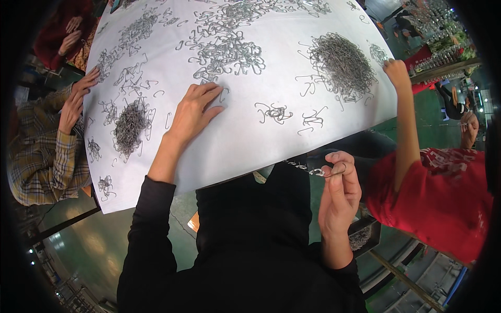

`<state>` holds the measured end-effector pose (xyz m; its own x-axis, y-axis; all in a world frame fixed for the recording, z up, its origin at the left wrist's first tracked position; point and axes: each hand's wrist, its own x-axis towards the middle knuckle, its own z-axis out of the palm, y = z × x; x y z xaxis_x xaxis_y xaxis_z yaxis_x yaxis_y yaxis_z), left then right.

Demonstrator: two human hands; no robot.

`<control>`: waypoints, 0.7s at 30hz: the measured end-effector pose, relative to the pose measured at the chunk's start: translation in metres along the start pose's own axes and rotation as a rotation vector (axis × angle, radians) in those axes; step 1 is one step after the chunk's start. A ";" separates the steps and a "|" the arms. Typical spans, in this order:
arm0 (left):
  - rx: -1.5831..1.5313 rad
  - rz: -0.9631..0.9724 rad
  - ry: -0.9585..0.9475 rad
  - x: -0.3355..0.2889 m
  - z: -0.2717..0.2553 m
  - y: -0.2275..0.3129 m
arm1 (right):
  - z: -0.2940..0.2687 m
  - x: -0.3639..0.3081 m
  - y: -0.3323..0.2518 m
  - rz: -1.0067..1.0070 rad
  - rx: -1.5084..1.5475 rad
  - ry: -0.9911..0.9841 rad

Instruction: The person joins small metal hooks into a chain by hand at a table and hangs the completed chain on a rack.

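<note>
My left hand (195, 112) rests on the white tabletop (219, 151), palm down, thumb and fingers apart. By its fingertips lies a single bent-wire metal hook (224, 95). Just beyond is a loose pile of shiny S-shaped hooks (229, 55). Past the table's near edge, my right hand (340, 190) is raised with thumb and fingers pinched together. Between them sits the end of a short chain of silvery hooks (315, 172), which trails leftward toward the table edge. Part of the held piece is hidden by the fingers.
A dense dark heap of hooks (342, 65) lies at the right, a smaller heap (129, 125) at the left. Little tangles of hooks (276, 112) are nearer me. Co-workers sit close by: a plaid sleeve (65, 154) at left, a red shirt (433, 195) at right.
</note>
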<state>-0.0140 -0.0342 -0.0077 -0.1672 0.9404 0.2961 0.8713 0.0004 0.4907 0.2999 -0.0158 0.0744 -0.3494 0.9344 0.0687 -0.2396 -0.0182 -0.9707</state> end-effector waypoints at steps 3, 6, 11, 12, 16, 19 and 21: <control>0.063 0.059 -0.035 0.009 0.003 -0.007 | 0.000 0.003 -0.003 0.008 -0.017 0.003; 0.081 0.053 -0.020 0.014 0.007 -0.005 | 0.001 0.005 -0.004 0.005 -0.001 0.023; 0.104 0.018 0.084 0.009 0.027 -0.011 | 0.000 0.004 -0.001 -0.025 -0.013 0.024; 0.093 0.018 0.093 0.009 0.028 -0.010 | -0.001 0.004 0.000 -0.030 -0.017 0.025; 0.147 -0.073 0.164 0.008 0.024 -0.001 | -0.003 0.005 0.003 -0.026 -0.014 -0.014; 0.280 -0.275 0.195 0.003 0.025 0.013 | -0.003 0.003 0.007 -0.032 -0.031 -0.039; 0.285 -0.369 0.205 0.001 0.026 0.019 | -0.003 0.001 0.004 -0.037 -0.027 -0.034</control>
<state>0.0144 -0.0242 -0.0195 -0.5496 0.7741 0.3142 0.8237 0.4393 0.3585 0.3009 -0.0134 0.0699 -0.3712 0.9218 0.1116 -0.2284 0.0259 -0.9732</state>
